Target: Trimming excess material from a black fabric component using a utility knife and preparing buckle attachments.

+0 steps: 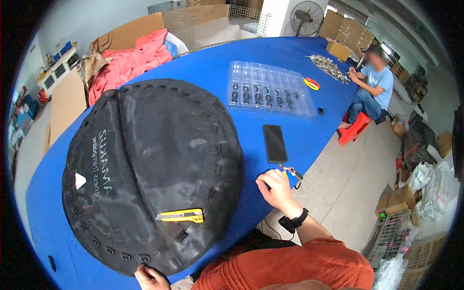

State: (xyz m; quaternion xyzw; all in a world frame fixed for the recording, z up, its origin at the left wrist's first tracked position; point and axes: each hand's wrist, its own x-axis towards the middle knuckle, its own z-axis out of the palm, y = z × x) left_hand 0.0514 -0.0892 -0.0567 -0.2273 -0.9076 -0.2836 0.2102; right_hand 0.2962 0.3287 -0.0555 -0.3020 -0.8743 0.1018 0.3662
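Observation:
A large round black trampoline mat (169, 159) lies on the blue table, with white lettering, a seam across it and small black loops along its rim. My left hand (152, 279) is at its near edge, fingers curled around the border. A yellow utility knife (181, 215) rests on the mat. My right hand (278, 190) is closed above the table's right edge. Beside its fingertips is a small metal piece with a black part (292, 173), next to a bit of yellow; the fingers partly hide what they hold. A black phone (275, 143) lies just beyond.
Farther back on the blue table (203, 63) sit a clear compartment tray (268, 89) with black parts, red and yellow rings (311, 84) and a metal parts pile (328, 66). A person (374, 82) sits on a red stool (355, 129). Pink cloth (128, 65) hangs at far left.

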